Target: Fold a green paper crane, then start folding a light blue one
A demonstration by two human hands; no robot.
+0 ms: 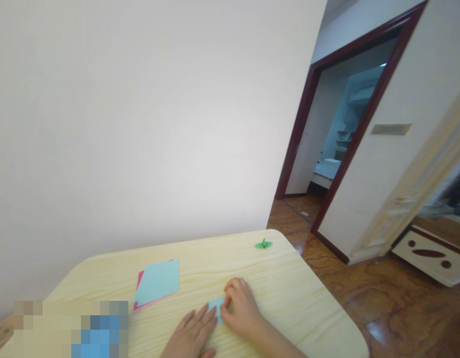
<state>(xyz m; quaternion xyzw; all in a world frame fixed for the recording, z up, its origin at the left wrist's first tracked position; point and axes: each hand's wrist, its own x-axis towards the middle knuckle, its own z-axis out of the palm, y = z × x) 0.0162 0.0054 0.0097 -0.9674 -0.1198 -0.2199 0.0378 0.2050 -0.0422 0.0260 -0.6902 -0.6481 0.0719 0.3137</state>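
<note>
As creased blue paper [216,308] lies on woodgrain [230,263] | left grip [190,333] open | right grip [240,308] clamped

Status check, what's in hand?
Left hand flat beside small folded light-blue paper; right hand curled over it. Light-blue and pink sheets to the left; green origami crane farther out.

Tabletop [200,263]: pale wood-grain finish, smooth, slight sheen (real wood or laminate, can't tell). Folded blue origami paper [216,308], loose blue sheet [157,281], green paper crane [263,243]: all matt paper. Floor [394,308]: glossy reddish-brown wood. Door frame [299,132]: dark varnished wood. Wall [140,124]: matt paint.
</note>
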